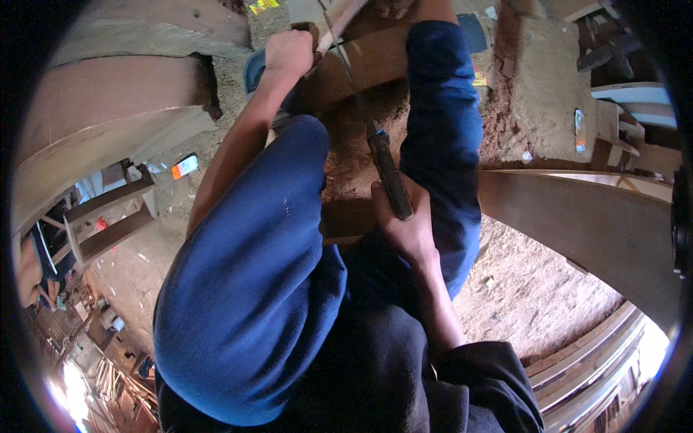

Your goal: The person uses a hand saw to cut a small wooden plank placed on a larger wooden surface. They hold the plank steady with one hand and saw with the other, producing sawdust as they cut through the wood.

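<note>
Right hand (416,225) gripping saw (383,153), left hand (289,55) closed around wood strip (342,22) — far end cropped

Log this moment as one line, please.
left hand: holding wooden strip | right hand: gripping saw handle | blade: crossing strip in head view

Saw blade (354,83), upper centre: metal, dull. Saw handle (390,173), centre: matt, material unclear. Wooden piece (344,23), top centre: matt, smooth-looking. Trousers (245,289), left of centre: matt cloth, softly creased. Board (577,225), right: wood, smooth, faint sheen. Ground (530,289), lower right: rough, granular. Packet (185,167), left: glossy.
</note>
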`<state>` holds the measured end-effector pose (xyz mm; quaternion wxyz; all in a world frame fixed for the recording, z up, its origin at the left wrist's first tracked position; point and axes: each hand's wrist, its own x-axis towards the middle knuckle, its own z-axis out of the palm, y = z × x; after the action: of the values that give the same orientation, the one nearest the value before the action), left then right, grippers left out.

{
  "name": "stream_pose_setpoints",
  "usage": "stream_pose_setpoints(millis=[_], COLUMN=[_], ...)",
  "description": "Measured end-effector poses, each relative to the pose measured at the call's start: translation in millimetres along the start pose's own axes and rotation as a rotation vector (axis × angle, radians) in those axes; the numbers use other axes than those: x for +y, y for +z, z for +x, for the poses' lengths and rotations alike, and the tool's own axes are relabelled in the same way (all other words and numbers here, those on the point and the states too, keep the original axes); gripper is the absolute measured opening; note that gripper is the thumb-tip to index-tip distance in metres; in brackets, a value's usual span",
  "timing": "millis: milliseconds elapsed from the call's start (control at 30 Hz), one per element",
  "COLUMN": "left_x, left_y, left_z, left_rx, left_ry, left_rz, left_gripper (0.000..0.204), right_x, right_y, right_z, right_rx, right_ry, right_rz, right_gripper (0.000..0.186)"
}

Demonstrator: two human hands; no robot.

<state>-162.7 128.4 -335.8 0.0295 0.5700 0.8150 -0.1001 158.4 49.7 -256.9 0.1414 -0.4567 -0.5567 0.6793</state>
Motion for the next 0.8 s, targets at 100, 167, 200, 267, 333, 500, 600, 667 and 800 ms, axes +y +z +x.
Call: stream_pose_setpoints(millis=[100,167,200,267,333,500,600,667,800], left_x=[3,6,6,4,9,2,5,8,3], left_y=[3,1,4,-4,-1,11,7,2,1], left_z=[3,10,1,-2,-2,2,6,6,0], left_rx=[-0.024,0.014,0.012,0.014,0.029,0.106,0.046,-0.038,-0.024], left_ry=[0.028,0.035,0.027,-0.003,-0.007,0.002,0.002,0.003,-0.022], left_rz=[0.015,-0.009,-0.022,-0.044,-0.033,0.050,0.010,-0.035,-0.027], left_gripper=[0.021,0.020,0.020,0.019,0.020,0.026,0.021,0.021,0.022], right_x=[12,3,-9,-3,6,5,4,-6,16], right_y=[-6,-10,-16,-25,-18,-6,-6,-19,-12], right_z=[-4,-22,-37,-48,-38,-4,-36,-64,-36], right_rx=[-0.003,0.050,0.025,-0.001,0.037,-0.005,0.061,0.018,0.028], right_ry=[-0.071,-0.103,-0.032,0.054,-0.043,-0.041,-0.137,0.051,-0.118], right_rz=[-0.085,-0.065,-0.029,-0.104,-0.111,-0.112,-0.068,-0.121,-0.125], right_gripper=[0.012,0.011,0.011,0.011,0.012,0.011,0.011,0.012,0.012])
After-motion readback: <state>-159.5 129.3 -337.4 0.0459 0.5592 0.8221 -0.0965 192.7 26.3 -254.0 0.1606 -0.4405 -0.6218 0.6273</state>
